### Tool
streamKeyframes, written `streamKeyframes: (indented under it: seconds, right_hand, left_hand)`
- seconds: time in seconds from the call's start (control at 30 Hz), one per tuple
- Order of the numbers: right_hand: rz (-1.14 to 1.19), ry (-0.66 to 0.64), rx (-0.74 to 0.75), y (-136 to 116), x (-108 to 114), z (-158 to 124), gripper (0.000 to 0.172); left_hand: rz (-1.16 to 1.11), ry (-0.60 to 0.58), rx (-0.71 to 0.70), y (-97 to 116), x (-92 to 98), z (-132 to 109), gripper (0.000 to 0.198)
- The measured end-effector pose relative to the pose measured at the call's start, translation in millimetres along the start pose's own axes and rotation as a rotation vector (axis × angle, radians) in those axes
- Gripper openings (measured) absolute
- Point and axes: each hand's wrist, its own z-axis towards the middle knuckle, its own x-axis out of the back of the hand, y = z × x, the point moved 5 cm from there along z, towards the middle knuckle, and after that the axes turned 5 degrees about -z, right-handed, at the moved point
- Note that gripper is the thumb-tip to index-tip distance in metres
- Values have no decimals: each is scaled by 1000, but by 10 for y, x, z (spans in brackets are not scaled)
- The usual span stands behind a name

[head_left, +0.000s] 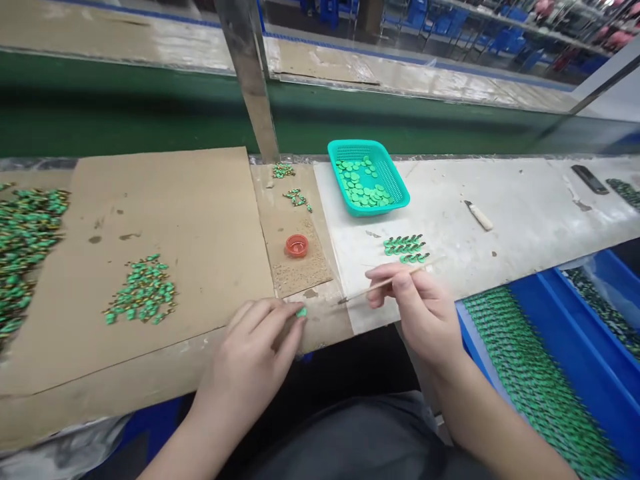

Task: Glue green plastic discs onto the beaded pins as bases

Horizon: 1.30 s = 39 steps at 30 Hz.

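Observation:
My left hand (253, 347) rests at the front edge of the bench, its fingertips pinching a small green piece (301, 312). My right hand (417, 303) is closed on a thin wooden stick (385, 283) whose tip points left toward that piece. Just beyond the right hand lie two short rows of small green parts (406, 247). A small red cap (297, 245) sits on a brown patch of cardboard ahead of the left hand.
A teal basket (395, 190) holds several green discs. Loose green parts lie in a heap (143, 291) on the cardboard sheet (175, 200) and a bigger pile (25, 240) at far left. Blue trays (575, 347) of lined-up green parts stand at right. A small knife (479, 215) lies behind.

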Motion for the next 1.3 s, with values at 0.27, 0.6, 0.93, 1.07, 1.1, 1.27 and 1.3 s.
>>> streamKeyframes:
  seconds: [0.27,0.6,0.93,1.07,1.1,1.27,1.3]
  right_hand:
    - [35,58,-144,334,-190,129,37]
    - [-115,-62,-25,391,-270,5,18]
    - [-634,-287,523,213,-623,-379,70]
    - [-679,-285,542,251,-628,-381,68]
    - [-691,-289,549,249,-631,-381,66]
    - [-767,-316,551,228,-651,-403,60]
    - [-789,-324,541,232,-653,-410,60]
  left_hand:
    - [-93,39,60,-148,138,-1,7]
    - [62,38,-75,-162,89,-26,21]
    - [174,-1,-90,-151,58,-41,28]
    - [192,-35,-97,-140,47,-27,32]
    - [198,-39,-98,-139,45,-23,32]
    - [190,-20,-97,-142,51,-12,29]
    - [184,-21,-90,-146,49,-12,30]
